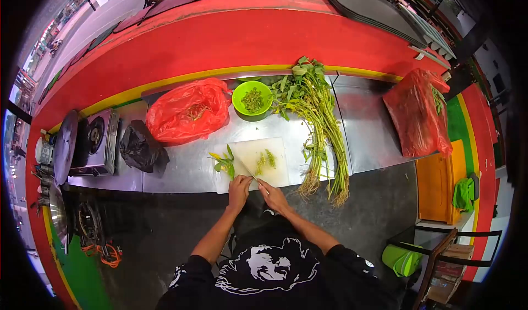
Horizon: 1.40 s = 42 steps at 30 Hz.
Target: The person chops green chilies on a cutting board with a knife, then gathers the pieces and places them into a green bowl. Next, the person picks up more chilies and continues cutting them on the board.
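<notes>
My right hand (273, 196) is closed round the handle of a knife (247, 170), whose blade points up and left over the white cutting board (276, 174). My left hand (239, 193) is closed at the board's near edge, on a small bunch of leafy greens (224, 163) that sticks out beyond the fingers. Its stem ends are hidden under the hand. Cut green pieces (267, 160) lie on the board to the right of the blade. Past the board stands a green bowl (264, 96) holding chopped greens.
A large bunch of long-stemmed greens with roots (324, 128) lies right of the board. Left are an open red plastic bag (187, 112), a black bag (142, 145) and a gas stove (98, 139). Another red bag (418, 114) stands at the far right. A red wall (247, 40) runs behind the counter.
</notes>
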Tool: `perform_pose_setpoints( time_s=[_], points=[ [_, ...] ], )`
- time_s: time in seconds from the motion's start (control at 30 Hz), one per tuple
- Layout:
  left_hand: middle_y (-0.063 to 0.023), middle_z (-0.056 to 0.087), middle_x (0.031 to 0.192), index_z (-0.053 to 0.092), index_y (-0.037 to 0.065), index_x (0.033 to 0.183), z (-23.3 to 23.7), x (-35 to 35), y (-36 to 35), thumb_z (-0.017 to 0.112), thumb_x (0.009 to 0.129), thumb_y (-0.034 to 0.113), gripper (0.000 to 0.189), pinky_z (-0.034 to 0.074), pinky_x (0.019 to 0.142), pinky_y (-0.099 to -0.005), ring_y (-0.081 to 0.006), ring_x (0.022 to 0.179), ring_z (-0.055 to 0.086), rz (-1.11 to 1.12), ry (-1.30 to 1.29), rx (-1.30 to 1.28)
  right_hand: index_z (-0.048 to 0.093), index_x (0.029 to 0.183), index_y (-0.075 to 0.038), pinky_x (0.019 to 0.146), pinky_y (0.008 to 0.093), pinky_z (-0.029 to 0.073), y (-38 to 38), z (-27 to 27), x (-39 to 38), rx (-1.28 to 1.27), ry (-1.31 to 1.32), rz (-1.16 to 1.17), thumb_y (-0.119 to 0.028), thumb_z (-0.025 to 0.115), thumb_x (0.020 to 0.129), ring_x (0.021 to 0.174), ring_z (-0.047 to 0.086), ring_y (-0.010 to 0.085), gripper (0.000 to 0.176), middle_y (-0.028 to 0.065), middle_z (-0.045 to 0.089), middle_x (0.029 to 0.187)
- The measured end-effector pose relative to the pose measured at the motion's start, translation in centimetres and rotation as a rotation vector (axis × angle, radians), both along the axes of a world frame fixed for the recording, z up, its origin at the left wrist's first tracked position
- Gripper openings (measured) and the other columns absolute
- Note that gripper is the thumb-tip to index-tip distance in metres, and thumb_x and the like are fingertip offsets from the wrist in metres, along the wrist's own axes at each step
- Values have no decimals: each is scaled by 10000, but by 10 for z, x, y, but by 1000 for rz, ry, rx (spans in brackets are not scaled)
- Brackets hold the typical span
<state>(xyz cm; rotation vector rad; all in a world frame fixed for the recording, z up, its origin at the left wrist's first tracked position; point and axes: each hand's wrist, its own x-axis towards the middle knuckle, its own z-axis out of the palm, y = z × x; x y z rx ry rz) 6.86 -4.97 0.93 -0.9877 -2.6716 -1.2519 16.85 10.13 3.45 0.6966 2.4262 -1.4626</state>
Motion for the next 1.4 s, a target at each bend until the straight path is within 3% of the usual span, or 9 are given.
perform_pose_setpoints(
  time_s=[0.03, 0.17, 0.3, 0.57, 0.63, 0.83, 1.1, 1.3, 1.4],
  points=[
    [-70, 660, 942, 760, 72, 1038, 1, 0, 0, 706, 903, 97, 147, 453, 780, -405, -275, 912, 643, 0, 0, -7, 557, 1461, -175, 1060, 492, 468, 0, 0, 1, -23, 121, 0, -454, 464, 1072, 1224, 596, 471, 488, 280, 645, 1287],
    [-104, 658, 906, 750, 34, 997, 6, -1, 3, 723, 881, 40, 119, 477, 713, -435, -323, 829, 647, 19, 102, 42, 557, 1459, -181, 1007, 513, 497, 1, 2, 7, -27, 70, -3, -456, 471, 1069, 1166, 610, 498, 485, 297, 659, 1222],
    [-96, 672, 941, 750, 44, 1009, 2, -3, 2, 727, 879, 48, 132, 475, 754, -415, -311, 860, 651, 13, 59, 27, 563, 1453, -192, 965, 537, 508, -2, 11, 9, -15, 54, -10, -445, 476, 1067, 1110, 622, 518, 470, 314, 669, 1164],
    [-91, 680, 948, 746, 52, 999, 0, -7, 0, 726, 880, 56, 121, 475, 759, -413, -309, 867, 653, -23, 78, 33, 563, 1453, -206, 984, 511, 507, -6, 4, -2, -12, 16, -11, -424, 479, 1067, 1141, 622, 503, 451, 300, 676, 1180],
    [-96, 685, 939, 737, 50, 986, -4, -7, 1, 724, 883, 61, 105, 480, 754, -420, -321, 858, 657, -7, 86, 90, 550, 1464, -210, 984, 509, 506, -8, -1, 0, -15, 233, -51, -421, 479, 1067, 1149, 620, 499, 455, 297, 677, 1177],
    [-77, 679, 955, 732, 75, 994, -10, -7, -1, 719, 891, 87, 104, 471, 774, -415, -295, 904, 657, 2, 43, 39, 556, 1459, -209, 994, 507, 504, -5, 13, 3, -34, 25, 6, -425, 483, 1066, 1155, 624, 482, 454, 289, 671, 1203],
    [-86, 677, 976, 729, 62, 1025, -8, -4, -3, 711, 898, 83, 131, 464, 783, -414, -298, 903, 651, -14, 65, 53, 562, 1455, -209, 987, 509, 508, -6, 3, 0, 8, 100, 7, -428, 478, 1069, 1150, 626, 485, 452, 306, 666, 1189],
    [-82, 686, 971, 706, 61, 1035, -11, -7, -1, 702, 906, 74, 130, 463, 777, -416, -288, 890, 652, -12, 64, 47, 548, 1466, -219, 925, 524, 526, -3, 17, 5, -30, 70, 3, -439, 479, 1069, 1062, 658, 506, 459, 336, 686, 1054],
    [-90, 693, 952, 671, 60, 1051, -10, -8, 0, 700, 913, 77, 143, 465, 772, -420, -289, 851, 657, -3, -15, 82, 557, 1455, -218, 957, 553, 505, -3, 9, 5, -35, 70, 3, -451, 467, 1063, 1080, 637, 519, 465, 322, 682, 1113]
  ],
)
